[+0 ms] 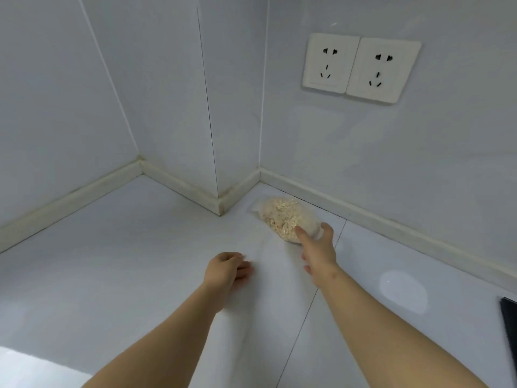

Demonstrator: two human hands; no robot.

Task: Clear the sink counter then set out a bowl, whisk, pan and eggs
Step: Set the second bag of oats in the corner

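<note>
Two bare arms reached out from the bottom of the head view, over the smooth white kitchen counter (140, 247). Left hand (229, 271) rested low on the counter with its fingers softly curled, and it held nothing. Right hand (319, 247) was stretched further out, with its fingers (300, 232) spread wide and touching the near end of the small clear plastic bag of pale flakes (281, 214). It did not look closed round the bag yet. That bag lay on the counter, far back in the corner, just beside the wall strip. Two white wall sockets (361, 68) sat side by side high above it, and a dark flat thing (509, 331) peeked in at the right edge. This looked like the clearing step, with the bag still to go. Next, the right hand would need to close on the soft bag and lift it away. No bowl, whisk, pan or eggs showed.
</note>
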